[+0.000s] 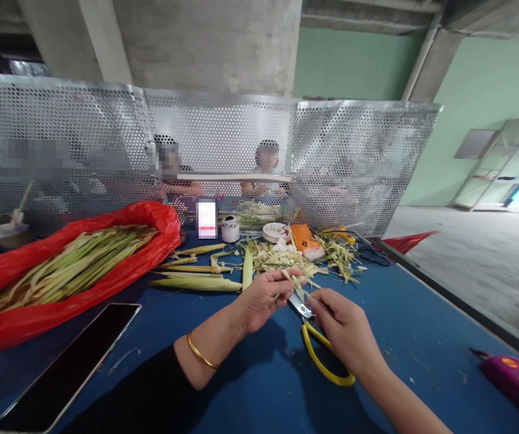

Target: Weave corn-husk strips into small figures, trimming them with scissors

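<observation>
My left hand (266,298), with a gold bangle on its wrist, is closed in a pinch on a small folded piece of green-yellow leaf strip (292,281). My right hand (343,328) is closed too, its fingertips on the same leaf piece from the right. Yellow-handled scissors (317,349) lie on the blue table (250,386) under and between both hands, blades pointing away; my right hand covers part of the handle. Just beyond my hands sits a pile of leaf scraps (281,258).
A red plastic bag (28,310) full of long green leaf strips (76,262) lies at left, with a dark phone (72,364) in front of it. Loose leaves (196,280), tape rolls (230,229), an orange packet (307,241) and a perforated metal screen (223,144) stand behind. People sit beyond the screen. A pink object (516,380) lies at right.
</observation>
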Motion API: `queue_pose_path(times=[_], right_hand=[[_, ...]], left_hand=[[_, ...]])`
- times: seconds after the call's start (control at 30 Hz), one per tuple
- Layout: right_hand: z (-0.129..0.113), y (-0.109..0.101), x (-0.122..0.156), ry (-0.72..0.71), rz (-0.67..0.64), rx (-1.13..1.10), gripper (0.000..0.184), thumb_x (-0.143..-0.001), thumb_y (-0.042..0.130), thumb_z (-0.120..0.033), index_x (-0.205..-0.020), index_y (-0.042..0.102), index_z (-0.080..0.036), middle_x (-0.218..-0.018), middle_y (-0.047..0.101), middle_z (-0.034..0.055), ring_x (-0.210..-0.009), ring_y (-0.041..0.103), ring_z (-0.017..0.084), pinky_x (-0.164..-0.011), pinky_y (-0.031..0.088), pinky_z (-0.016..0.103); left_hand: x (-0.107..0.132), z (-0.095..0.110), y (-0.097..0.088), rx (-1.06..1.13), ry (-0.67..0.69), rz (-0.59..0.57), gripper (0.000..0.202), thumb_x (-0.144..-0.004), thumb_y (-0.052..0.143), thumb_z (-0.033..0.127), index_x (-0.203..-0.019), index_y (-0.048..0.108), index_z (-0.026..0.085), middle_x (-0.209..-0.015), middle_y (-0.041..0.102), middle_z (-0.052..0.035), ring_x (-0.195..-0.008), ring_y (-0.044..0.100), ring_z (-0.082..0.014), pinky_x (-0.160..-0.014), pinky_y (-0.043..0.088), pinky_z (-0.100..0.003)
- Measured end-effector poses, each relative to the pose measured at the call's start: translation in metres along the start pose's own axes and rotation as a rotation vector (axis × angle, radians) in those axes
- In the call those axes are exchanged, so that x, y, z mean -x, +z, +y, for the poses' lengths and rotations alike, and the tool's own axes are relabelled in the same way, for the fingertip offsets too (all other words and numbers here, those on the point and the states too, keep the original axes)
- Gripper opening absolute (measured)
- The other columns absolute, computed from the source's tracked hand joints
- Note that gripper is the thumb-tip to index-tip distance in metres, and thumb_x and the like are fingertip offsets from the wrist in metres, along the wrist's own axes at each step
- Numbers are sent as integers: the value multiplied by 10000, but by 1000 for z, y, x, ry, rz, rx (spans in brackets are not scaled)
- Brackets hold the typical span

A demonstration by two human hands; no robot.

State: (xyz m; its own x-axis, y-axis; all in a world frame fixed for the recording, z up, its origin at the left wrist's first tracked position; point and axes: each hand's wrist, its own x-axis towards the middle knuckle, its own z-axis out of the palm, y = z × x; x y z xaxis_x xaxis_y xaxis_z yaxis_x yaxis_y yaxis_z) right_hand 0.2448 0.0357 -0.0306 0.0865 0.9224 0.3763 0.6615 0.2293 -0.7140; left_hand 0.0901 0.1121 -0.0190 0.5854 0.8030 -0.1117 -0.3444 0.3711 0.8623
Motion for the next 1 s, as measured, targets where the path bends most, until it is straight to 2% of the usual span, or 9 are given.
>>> queue_pose_path(times=[0.2,0.37,0.57,0.83,0.93,1.0], right_hand=[[-4,-4,1,-96,9,94,296,-949,413,-321,-739,588,-206,-709,581,13,-645,546,156,-609,374,240],[-3,-4,1,-102,1,119,299,-953,416,-315,-738,594,-206,-708,565,10,-654,528,154,-613,359,243],[-6,-4,1,-138,-43,108,303,-943,415,-262,-696,575,-193,-694,539,14,-644,509,152,-609,348,251],[-12,-4,3,-217,42,34,301,-940,422,-262,-672,540,-193,-648,498,2,-610,477,145,-584,353,240],[-9,-8,1,-186,70,-7,303,-929,436,-303,-662,533,-197,-663,541,11,-622,499,150,-592,366,243],[-2,-11,-3,-110,63,13,296,-916,441,-333,-677,552,-198,-671,572,15,-636,518,158,-598,372,248]], left_hand=[[-3,-6,-1,-315,91,6,342,-580,818,314,-842,679,142,-620,568,33,-505,435,-66,-489,303,-215],[-2,-5,0,-409,110,26,263,-601,783,280,-780,636,155,-582,585,32,-531,513,-100,-487,326,-215],[-2,-4,3,-421,144,46,231,-617,728,236,-794,603,158,-558,559,50,-500,480,-88,-471,304,-214],[-4,-4,5,-378,184,50,294,-590,739,270,-822,600,155,-534,536,64,-487,457,-81,-506,350,-220],[-8,-3,-3,-379,198,91,304,-587,765,285,-803,591,158,-517,531,68,-467,444,-77,-493,347,-218],[-9,-1,-7,-381,211,112,309,-602,772,300,-808,590,159,-526,552,60,-480,469,-83,-504,364,-221]])
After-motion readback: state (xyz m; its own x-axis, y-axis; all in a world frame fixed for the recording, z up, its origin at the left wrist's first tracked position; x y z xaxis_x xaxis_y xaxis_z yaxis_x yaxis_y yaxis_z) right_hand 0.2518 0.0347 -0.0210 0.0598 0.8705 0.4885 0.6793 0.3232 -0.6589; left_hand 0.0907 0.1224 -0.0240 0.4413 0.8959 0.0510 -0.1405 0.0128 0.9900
